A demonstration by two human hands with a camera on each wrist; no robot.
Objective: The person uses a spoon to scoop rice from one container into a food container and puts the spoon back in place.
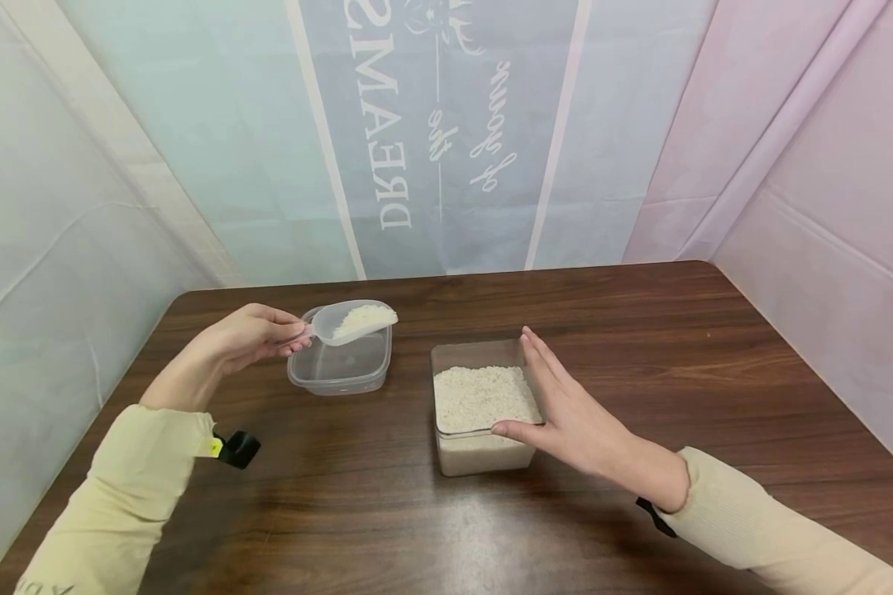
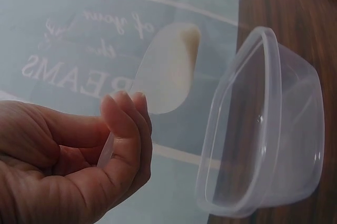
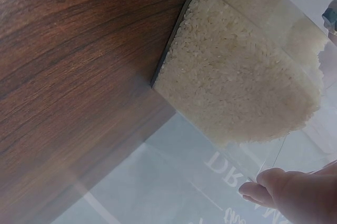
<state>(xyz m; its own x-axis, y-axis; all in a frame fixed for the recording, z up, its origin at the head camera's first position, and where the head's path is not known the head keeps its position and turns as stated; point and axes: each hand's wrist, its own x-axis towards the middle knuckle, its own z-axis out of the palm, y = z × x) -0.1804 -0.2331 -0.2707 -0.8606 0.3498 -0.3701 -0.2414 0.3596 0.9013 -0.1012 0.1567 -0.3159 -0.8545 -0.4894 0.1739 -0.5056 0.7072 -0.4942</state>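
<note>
My left hand (image 1: pixel 256 332) pinches the handle of a clear plastic scoop (image 1: pixel 353 321) loaded with white rice, held just above an empty clear tub (image 1: pixel 340 372). In the left wrist view the fingers (image 2: pixel 124 129) curl round the handle, with the scoop (image 2: pixel 167 68) beside the tub (image 2: pixel 263 129). My right hand (image 1: pixel 565 409) rests with straight fingers against the right side of a square clear container (image 1: pixel 446 359) full of rice; its thumb lies on the front rim. The right wrist view shows that rice (image 3: pixel 237 71) and a fingertip (image 3: pixel 268 184).
A dark wooden table (image 1: pixel 640 347) carries both containers. Pale plastic sheeting (image 1: pixel 446 132) with mirrored lettering walls in the back and both sides. Black wrist straps (image 1: pixel 238 448) show at my cuffs.
</note>
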